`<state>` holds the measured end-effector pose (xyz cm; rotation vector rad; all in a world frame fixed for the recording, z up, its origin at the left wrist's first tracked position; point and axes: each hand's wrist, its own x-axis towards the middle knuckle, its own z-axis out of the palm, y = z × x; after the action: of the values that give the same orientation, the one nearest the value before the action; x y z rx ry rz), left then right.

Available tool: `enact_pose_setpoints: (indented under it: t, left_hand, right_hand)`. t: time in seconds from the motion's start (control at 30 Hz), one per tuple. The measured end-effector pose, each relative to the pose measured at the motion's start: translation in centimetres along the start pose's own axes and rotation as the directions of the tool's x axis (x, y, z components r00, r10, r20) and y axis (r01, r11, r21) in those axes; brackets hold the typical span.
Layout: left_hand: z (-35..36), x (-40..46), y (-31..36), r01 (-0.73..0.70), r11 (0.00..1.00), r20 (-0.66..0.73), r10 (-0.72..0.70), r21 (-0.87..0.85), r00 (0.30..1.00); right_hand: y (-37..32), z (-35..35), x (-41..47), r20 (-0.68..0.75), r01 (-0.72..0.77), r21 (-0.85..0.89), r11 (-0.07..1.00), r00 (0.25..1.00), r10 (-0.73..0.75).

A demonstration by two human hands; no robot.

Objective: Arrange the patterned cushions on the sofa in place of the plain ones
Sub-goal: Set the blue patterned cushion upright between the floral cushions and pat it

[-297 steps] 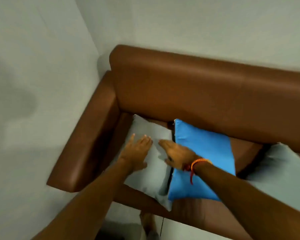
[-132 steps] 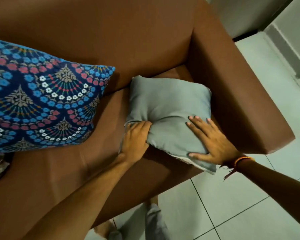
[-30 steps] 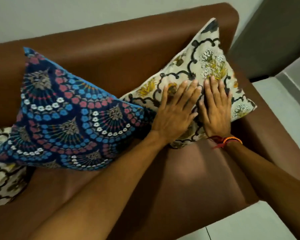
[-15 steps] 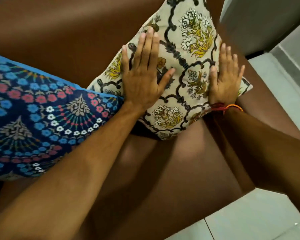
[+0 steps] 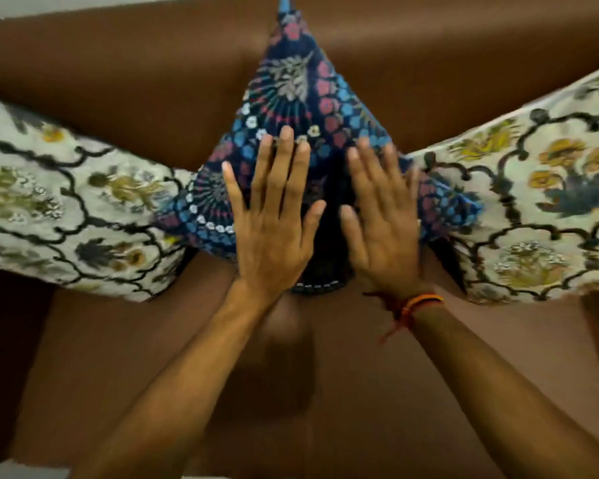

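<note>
Sofa, brown, fills the view; two cream floral cushions lean against its backrest, left one and right one; blue patterned cushion stands between them on one corner (point up), its side corners overlapping both; left hand lies flat on its lower face, fingers spread; right hand, likewise flat and spread, is blurred; orange thread bracelet circles that wrist.
</note>
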<state>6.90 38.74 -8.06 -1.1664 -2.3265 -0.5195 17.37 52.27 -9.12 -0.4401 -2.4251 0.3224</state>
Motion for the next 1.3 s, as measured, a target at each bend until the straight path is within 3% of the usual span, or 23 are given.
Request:
enact_pose_setpoints:
  t: [0.1,0.2,0.27,0.37,0.43,0.57,0.63,0.73,0.83,0.9,1.07,1.17,1.3]
  left_hand:
    - [1.5,-0.7,-4.3,-0.02,0.993,0.073,0.011,0.114,0.997]
    - [3.3,0.5,-7.0,-0.08,0.987,0.069,0.071,0.138,0.995]
    - [3.8,0.9,-8.3,-0.114,0.988,0.044,0.11,0.102,0.993]
    - [3.3,0.7,-9.9,-0.041,0.997,0.03,0.039,0.061,0.999]
    - [2.2,1.1,-11.1,0.087,0.996,0.036,-0.088,0.037,0.995]
    - [-2.2,1.0,-15.6,0.208,0.978,0.014,-0.207,-0.026,0.978]
    - [-5.1,-0.3,-18.7,0.217,0.976,-0.032,-0.218,-0.028,0.976]
    - [-8.8,-3.6,-24.0,0.242,0.97,-0.088,-0.239,0.02,0.967]
    - [-10.6,-6.9,-29.3,0.214,0.961,-0.075,-0.203,0.174,0.976]
    - [-10.5,-8.3,-32.5,0.22,0.947,-0.031,-0.219,0.233,0.975]
    - [-8.2,-9.4,-37.7,0.158,0.929,0.028,-0.177,0.333,0.984]
    - [-7.6,-9.0,-40.0,0.14,0.933,0.004,-0.15,0.331,0.989]
    - [-8.4,-8.5,-41.6,0.427,0.887,-0.051,-0.425,0.176,0.904]
  right_hand:
    - [-3.4,2.9,1.4,0.079,0.046,-0.113,0.993,0.996,-0.038]
    - [-0.3,4.2,2.7,0.102,0.066,-0.244,0.968,0.994,-0.042]
    - [1.6,4.0,2.8,0.086,-0.011,-0.233,0.972,0.996,0.032]
    - [1.9,3.4,2.6,0.066,-0.187,-0.162,0.969,0.978,0.2]
    - [2.0,2.6,2.8,0.048,-0.266,-0.153,0.952,0.96,0.276]
    - [-1.3,2.0,2.9,-0.2,-0.428,-0.087,0.9,0.892,0.405]
    - [-6.7,3.0,2.6,-0.23,-0.32,-0.014,0.947,0.923,0.309]
    - [-18.9,6.9,2.6,-0.058,-0.072,0.094,0.993,0.995,0.077]
    - [-29.8,12.9,3.5,0.108,0.109,0.157,0.982,0.986,-0.127]
    - [-33.8,16.6,4.8,0.16,0.131,0.158,0.979,0.975,-0.156]
    - [-33.5,22.7,6.3,0.158,0.187,-0.105,0.977,0.973,-0.169]
    - [-32.0,24.0,6.6,0.118,0.175,-0.157,0.972,0.98,-0.158]
    - [-31.8,23.5,7.7,0.078,0.012,-0.164,0.986,0.997,0.001]
